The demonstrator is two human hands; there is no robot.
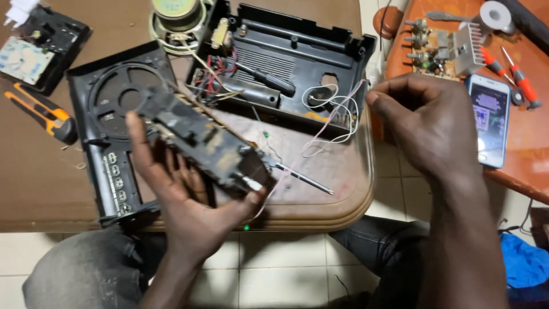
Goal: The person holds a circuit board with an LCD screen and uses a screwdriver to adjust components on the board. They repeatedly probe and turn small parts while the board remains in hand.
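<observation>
At the upper left of the frame a small black box with a pale card (34, 48) lies on the brown tabletop (40, 183), and just below it an orange and black utility knife (43, 113). Right of these lies the black front panel (111, 114) with its round grille and a row of buttons. My left hand (189, 200), at lower centre, is closed around a dusty black circuit module (203, 143), thumb on the left edge and fingertips under the right end; a thin metal rod (303, 179) sticks out from that end towards the right. Behind it, at the top centre, a speaker (174, 17) and the open black casing (286, 63) sit with a screwdriver (266, 80) inside. A pale thin wire (329, 117) loops from the casing up to my right hand (429, 126), whose fingers are pinched shut on it. At the far right, an orange table (526, 149) carries a smartphone (490, 117), a heatsink board (452, 48) and red screwdrivers (517, 74).
</observation>
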